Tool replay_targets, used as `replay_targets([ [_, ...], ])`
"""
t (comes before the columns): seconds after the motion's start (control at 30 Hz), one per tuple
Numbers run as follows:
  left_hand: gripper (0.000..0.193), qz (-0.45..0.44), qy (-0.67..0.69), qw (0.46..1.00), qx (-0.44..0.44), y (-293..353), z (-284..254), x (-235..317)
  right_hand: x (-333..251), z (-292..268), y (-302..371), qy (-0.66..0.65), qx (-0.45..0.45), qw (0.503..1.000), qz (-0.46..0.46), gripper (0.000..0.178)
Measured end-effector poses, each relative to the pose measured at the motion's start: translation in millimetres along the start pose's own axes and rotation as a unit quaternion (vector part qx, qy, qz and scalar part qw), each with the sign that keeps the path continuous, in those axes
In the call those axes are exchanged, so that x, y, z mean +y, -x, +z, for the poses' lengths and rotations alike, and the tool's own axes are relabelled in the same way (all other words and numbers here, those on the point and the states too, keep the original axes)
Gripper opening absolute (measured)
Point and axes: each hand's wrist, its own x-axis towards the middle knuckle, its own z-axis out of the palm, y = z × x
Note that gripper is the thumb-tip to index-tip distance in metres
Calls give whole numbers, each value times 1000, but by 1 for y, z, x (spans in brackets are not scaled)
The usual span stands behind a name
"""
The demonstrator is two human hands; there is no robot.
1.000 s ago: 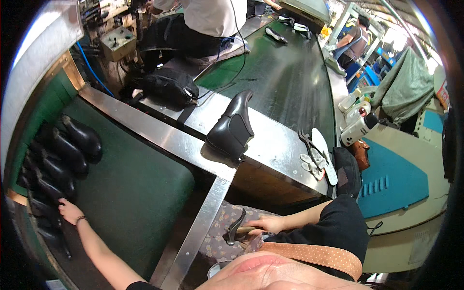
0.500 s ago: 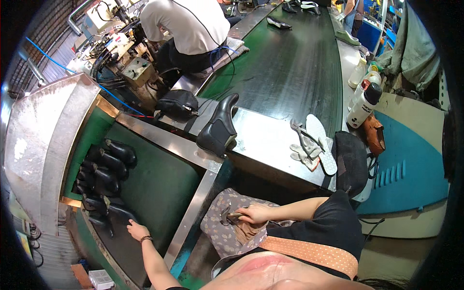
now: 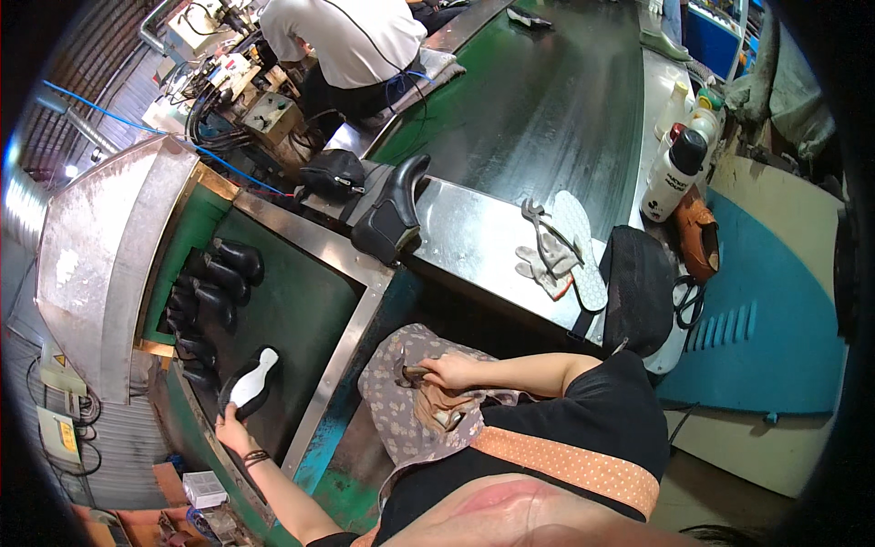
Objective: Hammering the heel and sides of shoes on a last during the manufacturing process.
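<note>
My left hand [image 3: 235, 430] is closed on one end of a black shoe [image 3: 228, 390], which is tilted so its white sole [image 3: 255, 378] shows. The shoe is over the dark belt [image 3: 305, 301] on my left, beside a cluster of black shoes [image 3: 214, 283]. Over my lap, my right hand [image 3: 451, 371] grips a small tool with a metal head [image 3: 413, 374]; its exact kind is hard to make out. Beneath that hand lie a flowered grey apron [image 3: 387, 392] and a crumpled brown piece [image 3: 442, 407].
A black boot [image 3: 387, 219] rests on the metal ledge ahead. Pincers [image 3: 551, 239], grey gloves [image 3: 538, 267] and a white sole [image 3: 581, 251] lie to its right, beside a black case [image 3: 638, 287]. Beyond runs a long belt [image 3: 547, 109]. A person in white [image 3: 351, 41] sits at the far left.
My left hand has taken hold of a black shoe from the cluster's near end and turned it, showing its white sole. My right hand keeps its grip on the tool. The whole view has shifted slightly.
</note>
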Motion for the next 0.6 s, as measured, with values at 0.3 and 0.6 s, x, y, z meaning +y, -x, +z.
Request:
replay_targets([
  [0.3,27,164,222,952,-129,104,-1,113,5,8,4,-150,-2,988,38,35],
  [0.6,37,49,404,877,-256,175,59,110,-30,13,-6,-479,-68,859,167,31],
])
